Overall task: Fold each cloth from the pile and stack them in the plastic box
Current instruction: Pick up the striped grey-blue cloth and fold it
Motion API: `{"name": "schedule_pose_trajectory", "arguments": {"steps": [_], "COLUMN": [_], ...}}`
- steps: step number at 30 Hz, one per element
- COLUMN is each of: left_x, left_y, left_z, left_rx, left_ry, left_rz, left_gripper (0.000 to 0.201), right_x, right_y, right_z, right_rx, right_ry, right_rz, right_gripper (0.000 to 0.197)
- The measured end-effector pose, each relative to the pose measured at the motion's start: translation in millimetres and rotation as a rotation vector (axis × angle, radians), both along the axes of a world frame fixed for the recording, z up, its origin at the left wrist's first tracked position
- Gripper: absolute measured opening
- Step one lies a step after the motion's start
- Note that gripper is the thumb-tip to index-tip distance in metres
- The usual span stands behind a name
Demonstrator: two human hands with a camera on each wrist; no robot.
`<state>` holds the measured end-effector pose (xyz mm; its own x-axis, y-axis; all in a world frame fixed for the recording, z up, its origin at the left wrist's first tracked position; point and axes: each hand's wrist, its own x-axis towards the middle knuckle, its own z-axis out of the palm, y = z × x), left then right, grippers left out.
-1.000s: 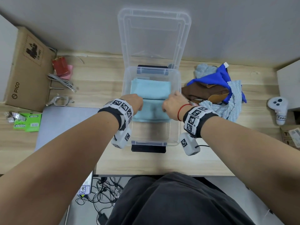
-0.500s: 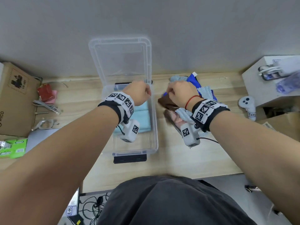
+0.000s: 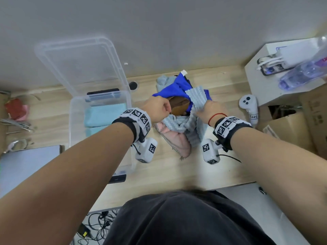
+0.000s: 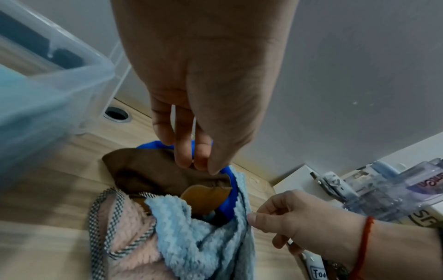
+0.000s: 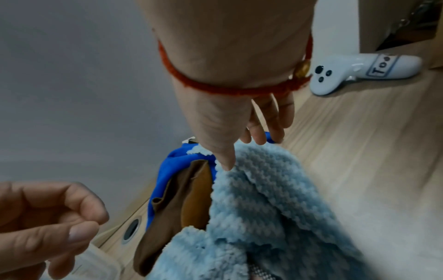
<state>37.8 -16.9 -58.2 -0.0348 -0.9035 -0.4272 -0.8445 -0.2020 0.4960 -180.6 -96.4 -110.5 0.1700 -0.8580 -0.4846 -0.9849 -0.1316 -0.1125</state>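
The clear plastic box (image 3: 73,114) stands left of centre with folded light blue cloths (image 3: 104,115) inside. To its right lies the pile: a blue cloth (image 3: 177,87), a brown cloth (image 3: 178,105), a pink cloth (image 3: 177,140) and a ribbed light blue cloth (image 3: 196,98). My right hand (image 3: 207,110) pinches the ribbed cloth's edge between thumb and forefinger (image 5: 225,163) and lifts it. Just above the brown cloth (image 4: 153,174), my left hand (image 4: 201,166) hovers with curled fingers that hold nothing.
The box's lid (image 3: 79,64) leans against the wall behind it. A white controller (image 3: 247,105), a white box (image 3: 265,85) with a bottle (image 3: 300,71) and cardboard boxes (image 3: 292,131) stand at the right. A laptop (image 3: 26,161) and cables (image 3: 17,124) lie at the left.
Both hands left the box and moved right to the pile. My right hand took hold of the ribbed light blue cloth and raised its edge. The head view swung right.
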Motion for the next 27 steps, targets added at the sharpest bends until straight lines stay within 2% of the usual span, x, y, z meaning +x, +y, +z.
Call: {"name": "schedule_pose_trajectory", "arguments": {"steps": [3, 8, 11, 13, 16, 18, 20, 22, 24, 27], "left_x": [-16.2, -33.8, -41.1, -43.5, -45.6, -47.2, -48.6, -48.8, -48.8, -46.9], "left_y": [-9.2, -22.7, -30.5, -35.1, -43.8, -51.1, -57.1, -58.9, -55.8, -46.5], "left_z": [-8.1, -15.1, -20.5, -21.4, -16.9, -9.5, -1.5, 4.7, 7.3, 4.2], "left_rx": [0.039, 0.072, 0.111, 0.098, -0.016, -0.064, -0.077, -0.088, -0.087, -0.075], "left_ry": [0.031, 0.072, 0.085, 0.09, 0.03, -0.005, -0.015, -0.021, -0.008, 0.002], "left_rz": [0.009, 0.051, 0.074, 0.09, 0.062, 0.032, 0.017, 0.023, 0.034, 0.034], "left_gripper": [0.01, 0.007, 0.007, 0.018, 0.046, 0.054, 0.051, 0.042, 0.035, 0.032], "right_x": [-11.6, -15.5, -14.8, -15.1, -14.8, -12.6, -10.4, -8.5, -9.1, -12.5], "right_y": [-7.4, -12.8, -13.8, -14.6, -19.8, -23.8, -25.2, -22.8, -17.5, -9.4], "right_z": [-14.7, -15.0, -16.1, -11.7, 1.3, 6.9, 7.2, 1.1, -8.6, -15.5], "right_rx": [0.037, 0.057, 0.044, 0.031, 0.003, -0.003, 0.01, 0.039, 0.05, 0.027], "right_ry": [-0.032, -0.097, -0.083, -0.134, -0.335, -0.408, -0.355, -0.221, -0.122, -0.118], "right_rz": [0.023, 0.109, 0.13, 0.101, 0.06, 0.054, 0.064, 0.106, 0.143, 0.128], "right_gripper": [0.035, 0.054, 0.036, 0.028, 0.017, 0.021, 0.034, 0.046, 0.042, 0.03]}}
